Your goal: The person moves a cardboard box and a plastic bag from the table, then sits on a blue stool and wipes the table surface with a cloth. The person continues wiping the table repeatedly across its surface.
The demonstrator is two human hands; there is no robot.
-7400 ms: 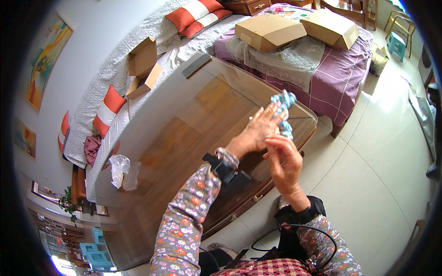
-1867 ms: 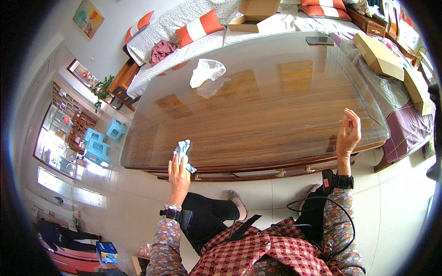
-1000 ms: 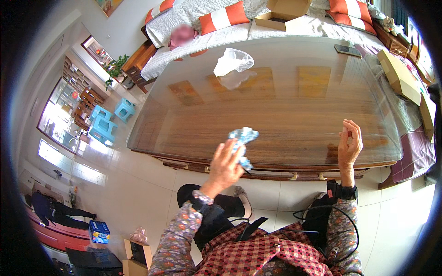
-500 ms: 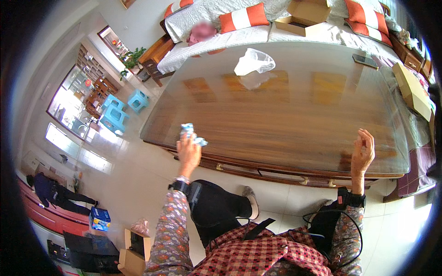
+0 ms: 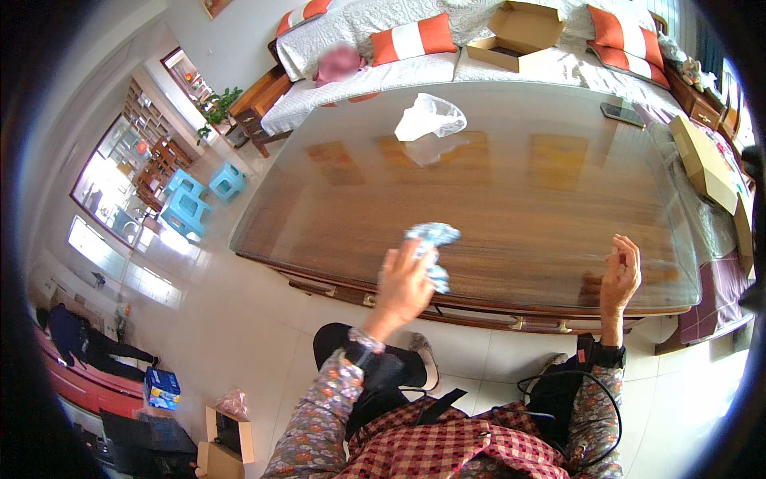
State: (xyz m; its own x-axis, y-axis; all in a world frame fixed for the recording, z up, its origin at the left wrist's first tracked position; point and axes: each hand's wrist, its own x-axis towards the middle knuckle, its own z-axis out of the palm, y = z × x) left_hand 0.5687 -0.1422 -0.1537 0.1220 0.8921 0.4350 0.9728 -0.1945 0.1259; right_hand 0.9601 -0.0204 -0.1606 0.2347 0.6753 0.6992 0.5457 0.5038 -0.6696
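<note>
My left hand (image 5: 405, 283) grips a crumpled light-blue cloth (image 5: 431, 242) and presses it against the glass top of the big wooden table (image 5: 511, 207), close to the near edge. At the table's near right corner, my right hand (image 5: 620, 273) is raised just above the edge, fingers loosely curled and holding nothing.
A crumpled clear plastic bag (image 5: 431, 118) lies at the table's far side and a dark phone (image 5: 623, 114) at the far right. Beyond are a sofa with orange-and-white cushions (image 5: 415, 38) and an open cardboard box (image 5: 519, 30). More boxes (image 5: 702, 160) lie right. Blue stools (image 5: 191, 203) stand left.
My left hand has swept the cloth rightward along the table's near edge and back. My right hand stays lifted by the right corner. The view has shifted a little.
</note>
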